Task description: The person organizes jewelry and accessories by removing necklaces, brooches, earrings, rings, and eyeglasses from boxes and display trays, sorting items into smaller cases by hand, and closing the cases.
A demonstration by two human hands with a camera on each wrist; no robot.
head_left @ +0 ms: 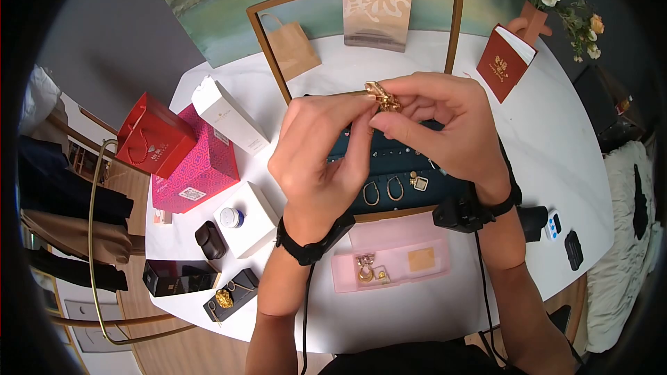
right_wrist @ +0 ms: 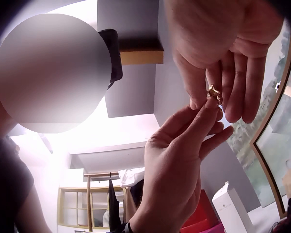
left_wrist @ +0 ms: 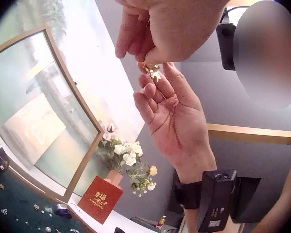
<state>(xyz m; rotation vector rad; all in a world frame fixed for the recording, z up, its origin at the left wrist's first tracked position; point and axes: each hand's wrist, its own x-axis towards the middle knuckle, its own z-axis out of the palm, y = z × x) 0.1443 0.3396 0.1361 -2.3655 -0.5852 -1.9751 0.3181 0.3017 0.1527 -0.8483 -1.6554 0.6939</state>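
A small gold piece of jewelry [head_left: 386, 99] is held up between both hands, above an open jewelry case with a dark green lining [head_left: 410, 201]. The left hand [head_left: 319, 153] pinches one side of it with thumb and fingertips. From the other side the right hand [head_left: 445, 121] pinches it between thumb and index finger. In the left wrist view the gold piece [left_wrist: 153, 73] shows between the fingertips, and in the right wrist view the gold piece [right_wrist: 214, 93] is partly covered by fingers. Its exact shape cannot be told.
Hoop earrings [head_left: 394, 188] and a square pendant [head_left: 419, 181] lie in the case. In front is a pink box [head_left: 340, 274] with jewelry. At left stand a white carton [head_left: 229, 114], red bag [head_left: 154, 137] and black tray [head_left: 240, 292]; at right, a red booklet [head_left: 501, 66].
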